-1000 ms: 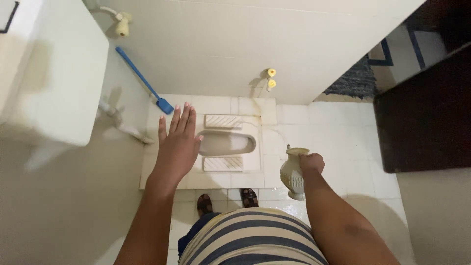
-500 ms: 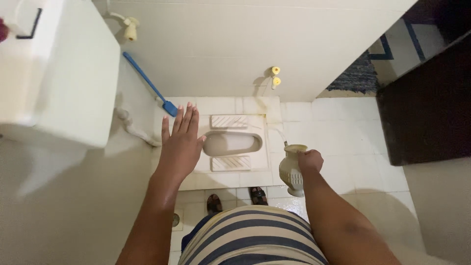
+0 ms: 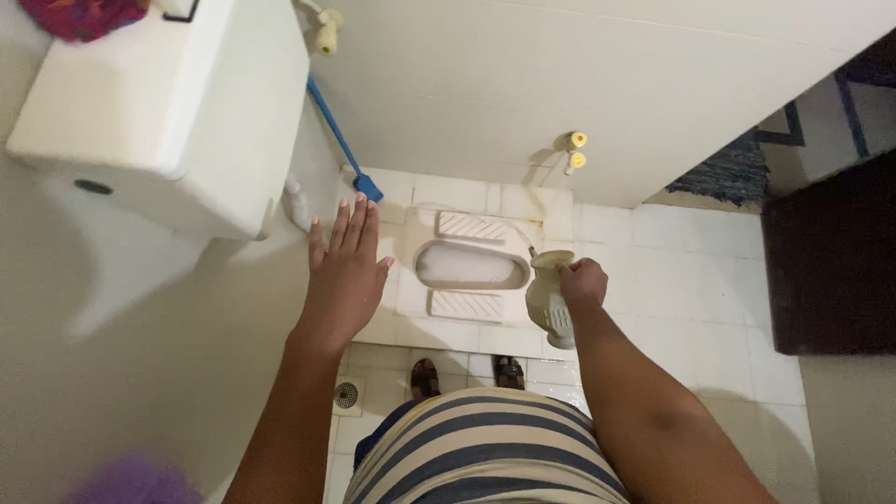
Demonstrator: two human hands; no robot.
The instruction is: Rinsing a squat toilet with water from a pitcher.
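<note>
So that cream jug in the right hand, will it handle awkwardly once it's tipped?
The cream jug looks like rigid plastic, probably light unless full. The right hand holds it only near the rim, so it may swing. The wet-looking floor tiles hint at a slippery grip.

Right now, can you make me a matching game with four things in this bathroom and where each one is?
Things:
1. cream jug
2. blue brush
3. floor drain
4. red cloth

Places:
A. on top of the white water tank
B. leaning against the back wall, behind the tank
C. in the right hand
D. in the tiled floor, below the open left hand

Pairs: 1-C, 2-B, 3-D, 4-A
</note>
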